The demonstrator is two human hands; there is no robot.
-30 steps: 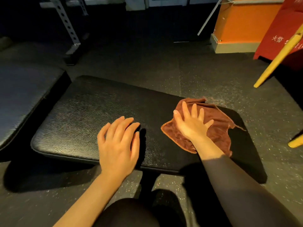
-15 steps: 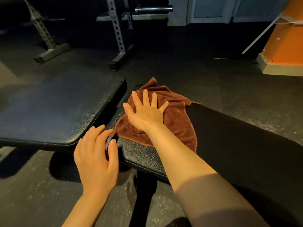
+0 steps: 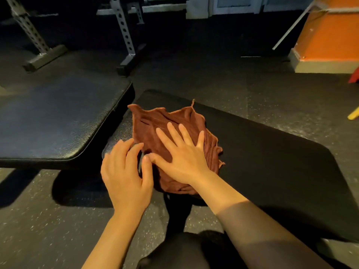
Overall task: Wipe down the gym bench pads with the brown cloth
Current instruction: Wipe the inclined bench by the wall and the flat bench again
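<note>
Brown cloth (image 3: 155, 123) lies under my flat right hand (image 3: 182, 158); my left hand (image 3: 126, 171), fingers relaxed, seemingly rests on the bench pad (image 3: 262, 152) edge.

Dim, hard shadows, wide-angle warping
</note>
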